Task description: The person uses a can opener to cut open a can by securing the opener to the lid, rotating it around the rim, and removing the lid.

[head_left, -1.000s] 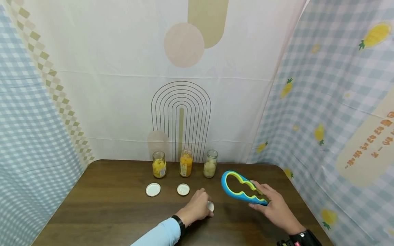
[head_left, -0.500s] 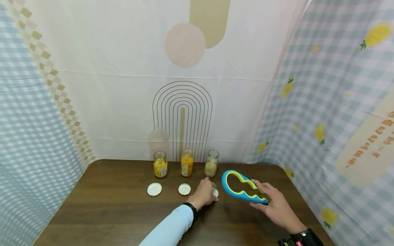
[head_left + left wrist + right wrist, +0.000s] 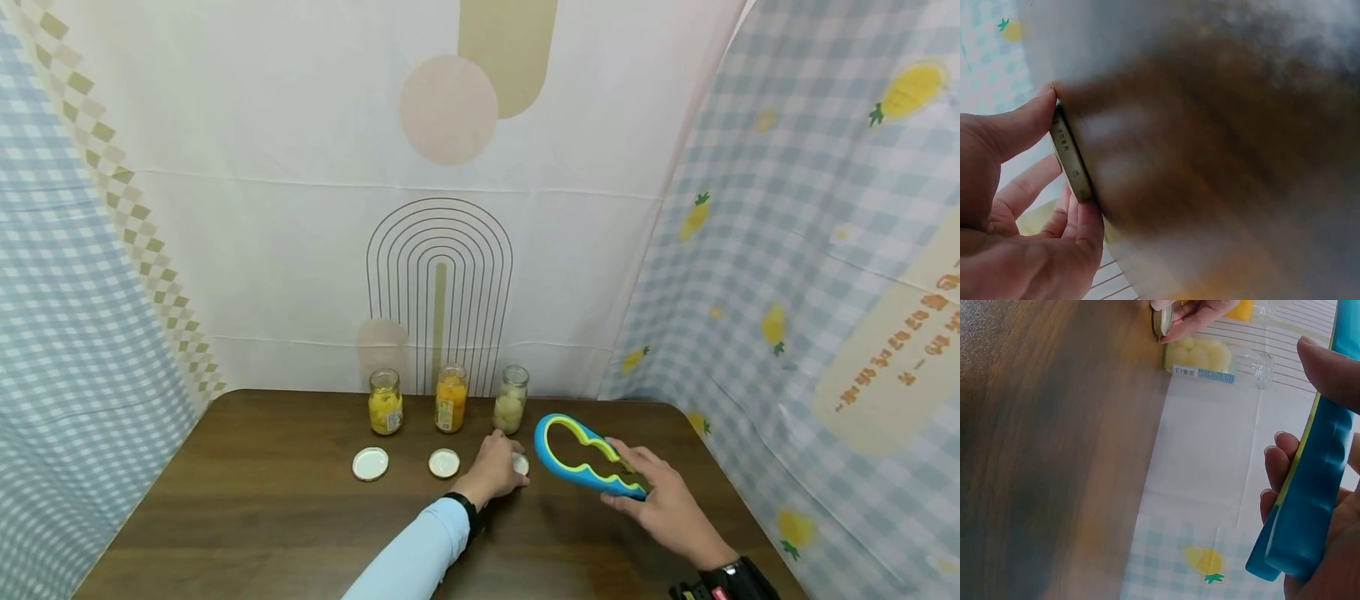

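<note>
Between thumb and fingers, my left hand point(image 3: 492, 468) pinches a jar lid point(image 3: 1072, 156) by its rim, right at the tabletop. The lid's white inner face point(image 3: 521, 464) is turned up. Just behind it stands an uncapped glass jar of pale round fruit point(image 3: 510, 407). My right hand point(image 3: 660, 500) holds a blue and lime-green jar opener point(image 3: 581, 475) by its handles, above the table on the right. The opener's scalloped loop points left, with nothing inside it. In the right wrist view the opener's blue handle point(image 3: 1310, 487) crosses the palm.
Two more uncapped jars, one of yellow fruit point(image 3: 386, 408) and one of orange fruit point(image 3: 452, 404), stand along the table's back edge. In front of them lie two white-faced lids, a left one point(image 3: 371, 464) and a middle one point(image 3: 444, 463). A printed cloth point(image 3: 300, 250) hangs behind the wooden table point(image 3: 247, 500).
My left hand has moved away from me and slightly right with the lid, bringing it in line with the other lids. The right hand and jar opener have stayed nearly still.
</note>
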A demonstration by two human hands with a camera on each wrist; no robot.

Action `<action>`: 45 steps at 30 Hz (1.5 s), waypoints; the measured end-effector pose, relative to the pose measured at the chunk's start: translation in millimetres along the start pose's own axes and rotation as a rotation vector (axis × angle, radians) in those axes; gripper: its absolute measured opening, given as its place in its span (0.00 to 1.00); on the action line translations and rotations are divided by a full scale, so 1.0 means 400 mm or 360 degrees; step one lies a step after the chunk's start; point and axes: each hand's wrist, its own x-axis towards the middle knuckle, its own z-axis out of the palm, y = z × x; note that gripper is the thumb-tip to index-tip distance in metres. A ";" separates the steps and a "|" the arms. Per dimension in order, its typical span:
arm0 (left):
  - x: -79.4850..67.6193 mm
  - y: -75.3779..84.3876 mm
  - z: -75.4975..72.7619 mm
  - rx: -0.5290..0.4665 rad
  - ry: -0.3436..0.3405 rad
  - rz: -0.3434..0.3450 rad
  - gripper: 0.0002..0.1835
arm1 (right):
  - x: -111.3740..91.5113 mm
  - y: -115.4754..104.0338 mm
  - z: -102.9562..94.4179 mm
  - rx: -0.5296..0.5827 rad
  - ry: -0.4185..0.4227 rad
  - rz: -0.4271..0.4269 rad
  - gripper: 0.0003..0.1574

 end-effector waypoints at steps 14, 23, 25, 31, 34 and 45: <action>0.001 0.006 0.000 0.0106 -0.0033 0.0025 0.28 | -0.004 0.003 0.008 0.0067 -0.0036 0.0058 0.55; -0.003 0.001 -0.016 0.0193 -0.0057 0.0032 0.39 | 0.000 0.000 0.025 0.0118 -0.0012 0.0079 0.54; -0.015 -0.005 -0.021 0.0154 -0.0056 0.0023 0.44 | 0.002 -0.001 0.027 0.0122 -0.0016 0.0083 0.54; -0.100 0.001 -0.047 0.0060 -0.0115 -0.0011 0.51 | 0.006 0.006 0.022 0.0096 -0.0029 0.0108 0.53; -0.159 0.014 -0.071 0.0026 -0.0143 -0.0029 0.54 | 0.006 0.010 0.022 0.0075 -0.0051 0.0126 0.54; -0.362 0.045 -0.176 -0.0058 -0.0178 0.0001 0.53 | 0.011 0.012 0.030 0.0103 -0.0047 0.0190 0.54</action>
